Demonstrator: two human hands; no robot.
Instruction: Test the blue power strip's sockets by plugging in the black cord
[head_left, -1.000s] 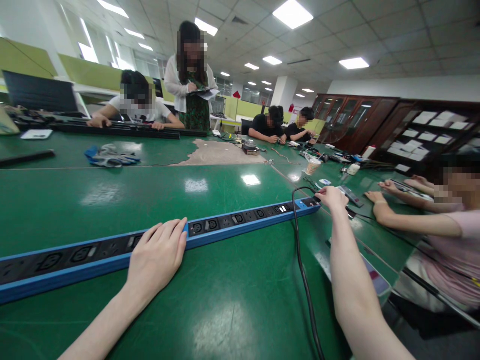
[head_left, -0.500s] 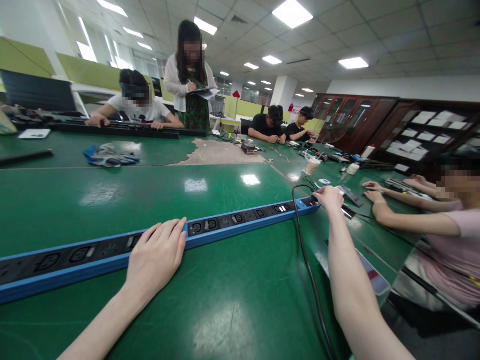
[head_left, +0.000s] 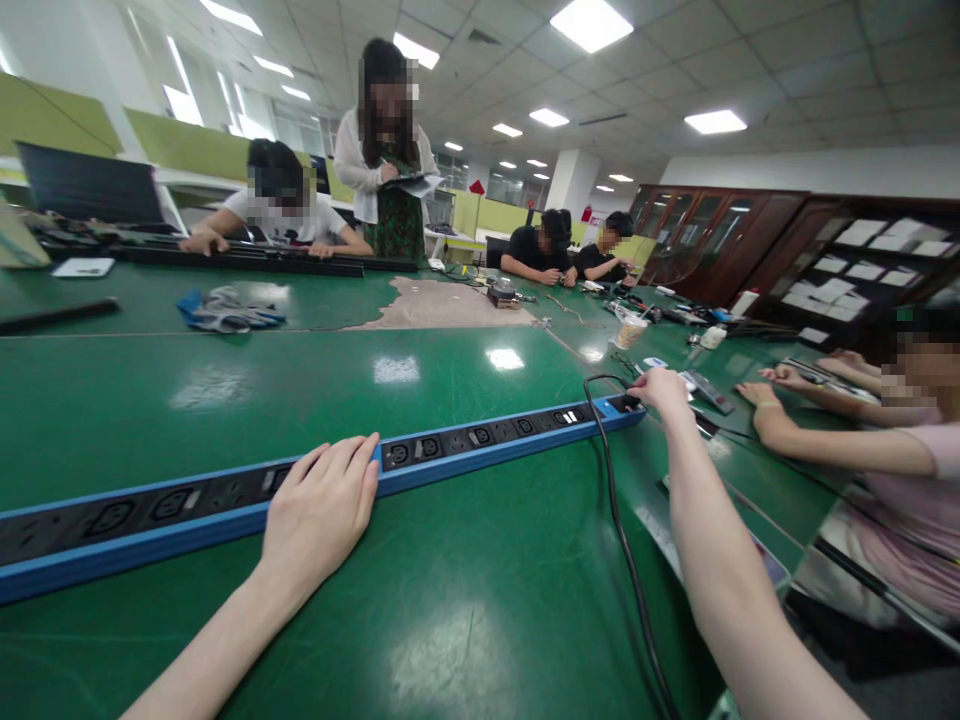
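A long blue power strip [head_left: 465,445] with black sockets runs slantwise across the green table, its far end to the right. My left hand [head_left: 322,500] is laid over the strip's middle, its closed fingers reaching across to the far edge and gripping it. At the right end, my right hand [head_left: 662,392] pinches a black plug [head_left: 632,400], which sits at the last socket; how deep it goes in is hidden by the fingers. From there a black power cord [head_left: 619,520] loops up and over the strip, then falls toward the table's near edge.
Work gloves [head_left: 229,310] and a black bar [head_left: 56,317] lie at the left. A drink cup [head_left: 630,328] and a phone [head_left: 709,392] stand or lie beyond my right hand. A co-worker's arm [head_left: 840,440] rests on the right side; other people are across the table.
The view has shifted slightly, so everything sits a little farther right. Both my hands keep their places on the strip and plug. A co-worker's hand at the right has risen slightly.
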